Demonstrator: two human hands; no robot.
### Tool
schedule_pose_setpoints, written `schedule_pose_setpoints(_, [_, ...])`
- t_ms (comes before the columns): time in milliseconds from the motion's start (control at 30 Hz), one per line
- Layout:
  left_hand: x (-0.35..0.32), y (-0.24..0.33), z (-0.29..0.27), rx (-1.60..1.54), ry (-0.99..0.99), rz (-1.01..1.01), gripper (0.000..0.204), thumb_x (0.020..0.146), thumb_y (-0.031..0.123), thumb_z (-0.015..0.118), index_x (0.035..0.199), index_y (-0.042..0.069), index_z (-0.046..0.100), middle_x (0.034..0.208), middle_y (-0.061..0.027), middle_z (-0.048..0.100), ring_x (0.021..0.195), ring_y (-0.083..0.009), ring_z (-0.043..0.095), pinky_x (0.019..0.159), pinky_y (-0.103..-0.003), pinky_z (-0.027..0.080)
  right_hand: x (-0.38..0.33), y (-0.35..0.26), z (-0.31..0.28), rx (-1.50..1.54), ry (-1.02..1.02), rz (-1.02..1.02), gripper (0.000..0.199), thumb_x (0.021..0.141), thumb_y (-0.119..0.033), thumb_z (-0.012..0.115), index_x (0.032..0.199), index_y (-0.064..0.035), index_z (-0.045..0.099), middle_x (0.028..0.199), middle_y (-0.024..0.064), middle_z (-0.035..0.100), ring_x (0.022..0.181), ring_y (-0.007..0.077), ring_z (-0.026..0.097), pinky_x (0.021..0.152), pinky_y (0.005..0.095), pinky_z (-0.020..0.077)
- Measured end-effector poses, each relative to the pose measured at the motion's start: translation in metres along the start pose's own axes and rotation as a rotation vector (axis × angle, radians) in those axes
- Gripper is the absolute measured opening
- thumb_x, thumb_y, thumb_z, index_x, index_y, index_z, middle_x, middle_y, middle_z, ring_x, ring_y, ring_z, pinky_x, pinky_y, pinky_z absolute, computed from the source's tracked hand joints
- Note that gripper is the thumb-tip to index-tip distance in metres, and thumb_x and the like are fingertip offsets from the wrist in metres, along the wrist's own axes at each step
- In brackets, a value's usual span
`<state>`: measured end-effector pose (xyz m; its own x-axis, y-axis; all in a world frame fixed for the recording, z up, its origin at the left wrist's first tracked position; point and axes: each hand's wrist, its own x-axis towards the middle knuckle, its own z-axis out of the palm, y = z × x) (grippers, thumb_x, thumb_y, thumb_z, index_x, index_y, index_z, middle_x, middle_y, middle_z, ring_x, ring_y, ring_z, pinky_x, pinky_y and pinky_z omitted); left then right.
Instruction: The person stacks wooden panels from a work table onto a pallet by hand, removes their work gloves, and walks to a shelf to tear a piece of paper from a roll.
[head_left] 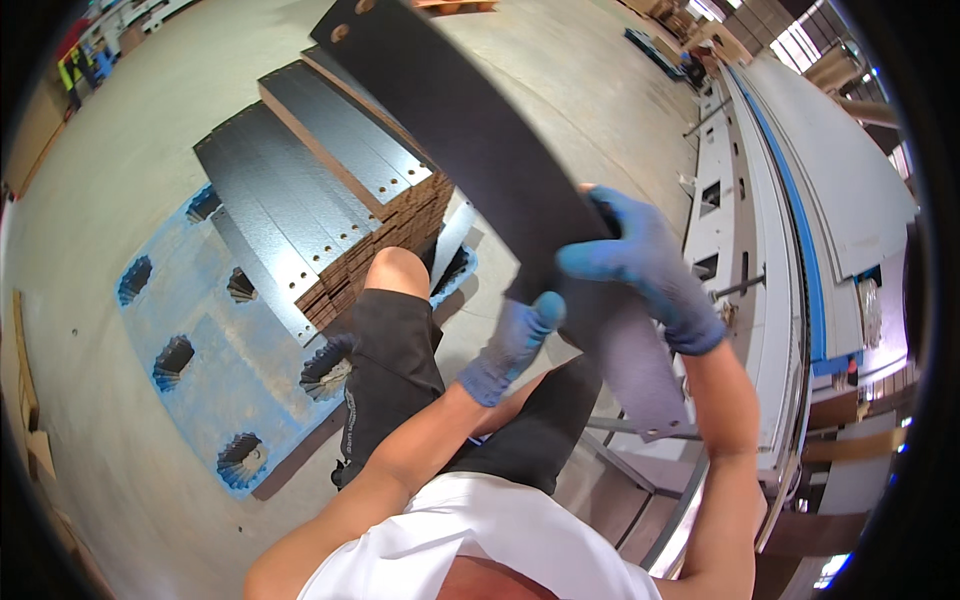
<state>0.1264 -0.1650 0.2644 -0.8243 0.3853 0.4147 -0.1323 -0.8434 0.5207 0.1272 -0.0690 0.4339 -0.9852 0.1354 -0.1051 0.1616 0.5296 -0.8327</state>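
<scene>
A long dark board (470, 130) with drilled holes near its ends is held aslant across the front of me, raised off everything else. My left hand (520, 340), in a blue-grey work glove, grips its near left edge with the thumb on the face; the other fingers are hidden beneath. Gloved the same way, my right hand (640, 260) clasps the right edge, thumb across the face. Beyond my left knee lies a stack of similar dark boards (290, 190), with brown edges and holes along the near ends.
The stack rests on a blue plastic pallet (215, 380) with several round hollows. Along my right runs a long machine (720, 210) with a blue strip (790, 210) and pale panels. A metal frame (640, 480) stands beside my right leg. Another person (700, 60) is far off at upper right.
</scene>
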Motion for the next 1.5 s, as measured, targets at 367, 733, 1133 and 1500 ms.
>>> schedule_pose_setpoints(367, [-0.035, 0.044, -0.100, 0.038, 0.656, -0.158, 0.032, 0.093, 0.025, 0.062, 0.116, 0.002, 0.059, 0.104, -0.0057, 0.066, 0.088, -0.0161, 0.064, 0.079, -0.029, 0.053, 0.114, 0.093, 0.131, 0.035, -0.438, -0.061, 0.058, 0.072, -0.046, 0.074, 0.097, 0.0057, 0.067, 0.087, 0.0147, 0.067, 0.082, 0.0193, 0.063, 0.073, 0.0330, 0.0503])
schedule_pose_setpoints(733, [-0.036, 0.053, -0.179, -0.001, 0.850, -0.269, 0.037, 0.093, 0.030, 0.059, 0.118, 0.002, 0.058, 0.113, -0.0115, 0.065, 0.104, -0.0259, 0.060, 0.095, -0.038, 0.047, 0.020, 0.196, 0.126, 0.330, -0.636, 0.209, 0.080, 0.083, -0.045, 0.069, 0.139, 0.0026, 0.039, 0.105, 0.0122, 0.064, 0.086, 0.0155, 0.061, 0.075, 0.0275, 0.0505])
schedule_pose_setpoints(1133, [-0.050, 0.013, -0.254, 0.010, 0.946, -0.351, 0.039, 0.091, 0.032, 0.064, 0.118, 0.005, 0.060, 0.112, -0.0089, 0.065, 0.100, -0.0232, 0.062, 0.092, -0.037, 0.049, -0.048, 0.266, 0.131, 0.705, -0.514, 0.540, 0.074, 0.086, -0.022, 0.069, 0.144, 0.0055, 0.032, 0.131, 0.0136, 0.052, 0.105, 0.0175, 0.057, 0.081, 0.0265, 0.0520])
schedule_pose_setpoints(1500, [0.004, 0.025, -0.235, 1.234, 0.881, -0.779, 0.045, 0.087, 0.040, 0.066, 0.089, -0.005, 0.066, 0.088, -0.0183, 0.068, 0.082, -0.0291, 0.064, 0.074, -0.040, 0.049, -0.024, 0.324, 0.135, 0.963, -0.353, 0.440, 0.053, 0.081, -0.011, 0.067, 0.127, 0.0102, 0.051, 0.112, 0.0071, 0.060, 0.098, 0.0117, 0.057, 0.086, 0.0258, 0.0457])
